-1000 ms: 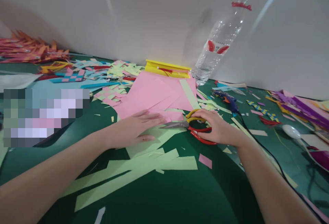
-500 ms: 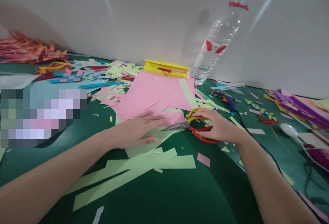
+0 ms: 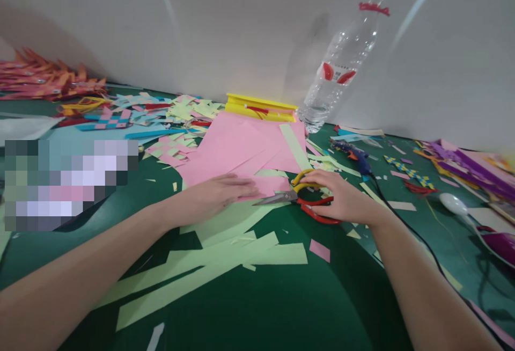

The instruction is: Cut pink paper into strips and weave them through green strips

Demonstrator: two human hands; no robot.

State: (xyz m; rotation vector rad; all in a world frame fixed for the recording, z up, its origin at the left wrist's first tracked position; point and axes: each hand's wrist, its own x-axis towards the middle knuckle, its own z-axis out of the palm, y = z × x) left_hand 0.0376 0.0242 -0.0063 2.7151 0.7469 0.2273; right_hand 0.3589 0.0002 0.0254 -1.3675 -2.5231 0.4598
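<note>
My left hand (image 3: 215, 195) lies stretched out over the near edge of the pink paper (image 3: 241, 147) and a light green sheet (image 3: 229, 222) under it. Its fingers point right, and the thumb is mostly hidden. In my right hand (image 3: 340, 195) is a pair of scissors (image 3: 287, 196) with one yellow and one red handle. The blades point left and rest on the papers, close to the left fingertips. Long light green strips (image 3: 241, 254) lie crossed on the table in front, with a small pink paper piece (image 3: 320, 250) to their right.
A clear plastic bottle (image 3: 338, 72) leans against the wall behind a yellow folded piece (image 3: 257, 108). At right are a blue glue gun (image 3: 358, 158) with a black cord and a white spoon (image 3: 454, 203). Paper scraps (image 3: 193, 107) and orange folded paper (image 3: 48, 77) lie at left.
My left hand has shifted slightly up and left, its thumb drawn in toward the fingers, showing more green paper. The right hand and scissors stay nearly still.
</note>
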